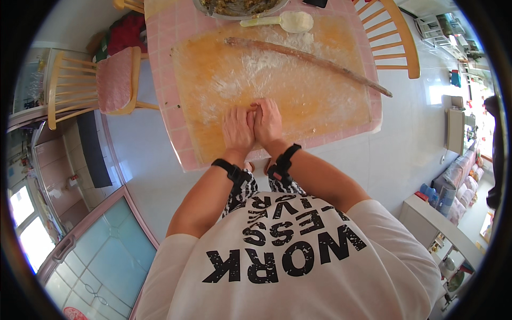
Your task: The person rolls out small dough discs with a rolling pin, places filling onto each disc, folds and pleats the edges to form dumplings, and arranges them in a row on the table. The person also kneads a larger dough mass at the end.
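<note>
Side by side near the front edge of the table, my left hand and my right hand press together on a floured yellow board or mat. Both sets of fingers are closed and curl downward, with the thumbs meeting in the middle. Whatever lies under or between them is hidden by the hands. Beyond them a long, thin wooden rolling pin rests at a slant across the mat. White flour is smeared over much of the surface.
A pale scoop with flour lies at the far side, beside a metal bowl of chopped filling. The mat sits on a pink checked tablecloth. Wooden chairs stand left and right of the table.
</note>
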Tool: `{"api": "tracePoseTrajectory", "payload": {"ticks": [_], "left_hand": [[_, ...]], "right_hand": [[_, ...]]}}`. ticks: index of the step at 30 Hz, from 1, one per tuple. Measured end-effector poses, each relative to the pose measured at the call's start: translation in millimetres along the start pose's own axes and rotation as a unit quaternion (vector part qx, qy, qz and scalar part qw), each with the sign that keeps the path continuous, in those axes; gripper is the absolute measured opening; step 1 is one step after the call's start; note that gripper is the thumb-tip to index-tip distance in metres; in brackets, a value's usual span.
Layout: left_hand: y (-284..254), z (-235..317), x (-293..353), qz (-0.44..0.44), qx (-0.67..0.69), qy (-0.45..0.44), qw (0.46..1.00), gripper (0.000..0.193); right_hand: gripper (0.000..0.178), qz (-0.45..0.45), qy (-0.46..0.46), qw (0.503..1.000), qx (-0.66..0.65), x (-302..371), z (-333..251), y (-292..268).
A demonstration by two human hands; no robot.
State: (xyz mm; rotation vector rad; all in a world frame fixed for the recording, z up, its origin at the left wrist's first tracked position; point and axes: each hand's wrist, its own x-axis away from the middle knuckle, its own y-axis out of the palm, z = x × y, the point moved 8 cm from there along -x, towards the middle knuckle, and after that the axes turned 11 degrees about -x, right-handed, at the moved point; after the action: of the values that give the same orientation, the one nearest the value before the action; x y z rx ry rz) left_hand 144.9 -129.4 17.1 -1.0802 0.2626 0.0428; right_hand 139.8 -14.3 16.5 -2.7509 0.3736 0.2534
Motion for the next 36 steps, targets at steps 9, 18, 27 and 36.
{"api": "tracePoseTrajectory", "payload": {"ticks": [9,18,27,36], "left_hand": [[-2.9,-14.0,-39.5,-0.194,0.017,-0.094,0.976,0.025],[12.7,-20.3,-21.0,-0.071,-0.045,-0.084,0.993,0.016],[-47.4,6.3,34.5,-0.017,0.247,-0.004,0.969,0.027],[-4.7,-57.1,27.5,-0.121,0.277,-0.191,0.934,0.039]], "right_hand": [[0.009,0.000,0.071,0.992,-0.105,-19.2,-22.7,-1.4],[0.010,-0.043,0.070,0.996,-0.018,-21.2,11.0,13.2],[0.021,-0.014,0.186,0.969,-0.162,4.5,16.3,-8.6],[0.023,-0.063,0.004,0.980,0.187,-12.0,-18.6,38.8]]}}
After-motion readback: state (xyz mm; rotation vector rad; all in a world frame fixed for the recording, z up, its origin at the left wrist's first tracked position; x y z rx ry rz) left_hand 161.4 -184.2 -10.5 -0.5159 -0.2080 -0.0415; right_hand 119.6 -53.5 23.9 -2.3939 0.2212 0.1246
